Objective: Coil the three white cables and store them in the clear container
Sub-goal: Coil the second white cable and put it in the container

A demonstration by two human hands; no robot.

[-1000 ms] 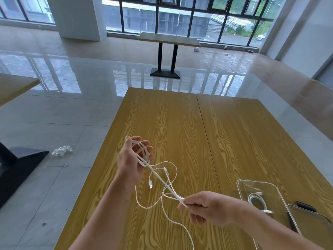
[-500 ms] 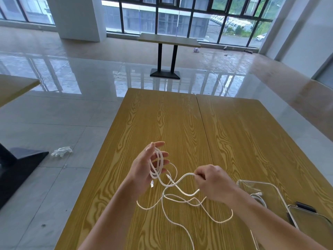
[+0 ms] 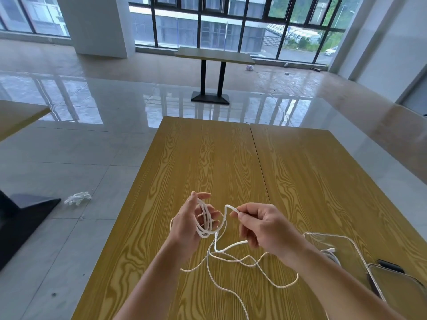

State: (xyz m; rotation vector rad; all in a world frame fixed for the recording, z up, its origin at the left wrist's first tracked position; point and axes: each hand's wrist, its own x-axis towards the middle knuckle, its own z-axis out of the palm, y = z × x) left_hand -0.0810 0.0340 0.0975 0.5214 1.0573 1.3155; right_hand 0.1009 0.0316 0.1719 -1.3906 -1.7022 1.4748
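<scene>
My left hand point(image 3: 189, 221) holds several loops of a white cable point(image 3: 206, 224) wound around its fingers, above the wooden table point(image 3: 208, 162). My right hand point(image 3: 263, 227) pinches a bend of the same cable between thumb and forefinger, close to the left hand. The loose rest of the cable point(image 3: 242, 262) trails in curves over the table below both hands. To the right lies the clear container point(image 3: 346, 252), with another coiled white cable point(image 3: 330, 252) partly visible inside, behind my right forearm.
A clear lid point(image 3: 397, 289) and a dark object point(image 3: 390, 265) lie at the table's right edge beside the container. The table's left edge drops to a tiled floor with a crumpled white glove point(image 3: 78, 198). Another table point(image 3: 215, 55) stands far off.
Both hands have come closer together. My right hand rose from low on the table up to the left hand, bringing a new bend of cable to the loops.
</scene>
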